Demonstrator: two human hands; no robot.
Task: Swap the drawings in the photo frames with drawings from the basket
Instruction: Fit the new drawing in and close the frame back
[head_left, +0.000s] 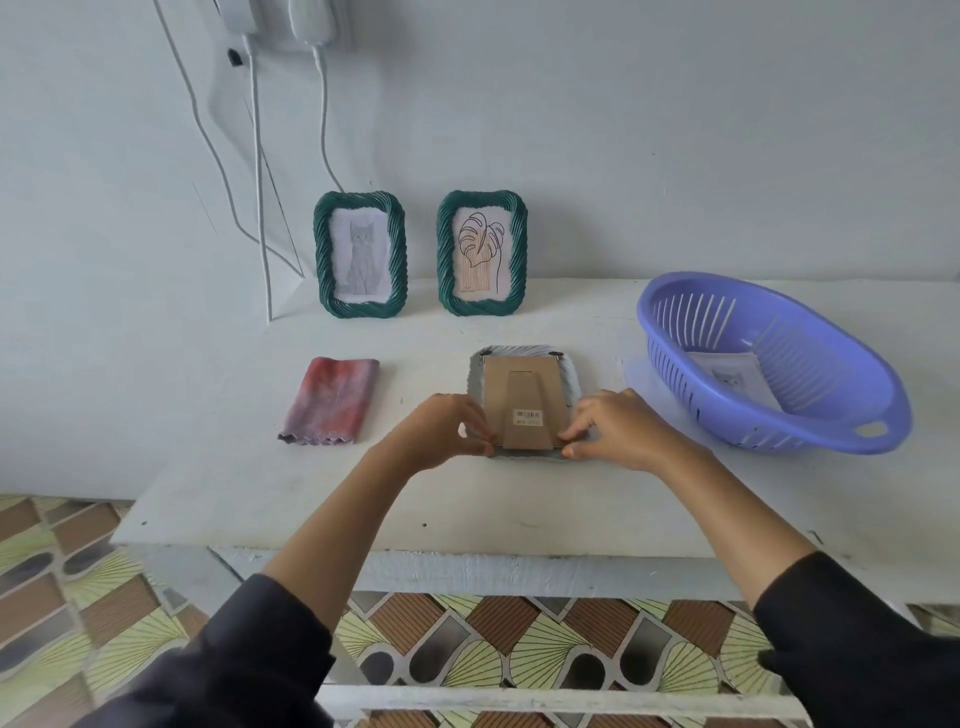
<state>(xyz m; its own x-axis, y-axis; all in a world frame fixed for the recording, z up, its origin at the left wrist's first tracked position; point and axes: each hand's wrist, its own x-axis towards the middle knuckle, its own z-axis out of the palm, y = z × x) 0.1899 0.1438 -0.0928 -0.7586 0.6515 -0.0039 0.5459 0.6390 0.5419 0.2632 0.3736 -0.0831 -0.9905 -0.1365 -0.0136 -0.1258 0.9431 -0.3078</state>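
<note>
Here, on the left of the white table, a folded red and grey cloth lies flat. Above it, toward the upper middle of the picture, two green frames stand upright against the wall: the cat frame on the left and the leaf frame just beside it on the right. In the centre, a pale frame lies face down, its brown cardboard back and stand showing. The left hand pinches at the lower left corner of that back, fingers curled closed on the edge; the right hand does likewise at the lower right corner, fingertips pressed to the board. Whether they grip a tab or only the cardboard is hard to tell. On the right, a purple basket sits tilted, holding a drawing that seems to show a cat
</note>
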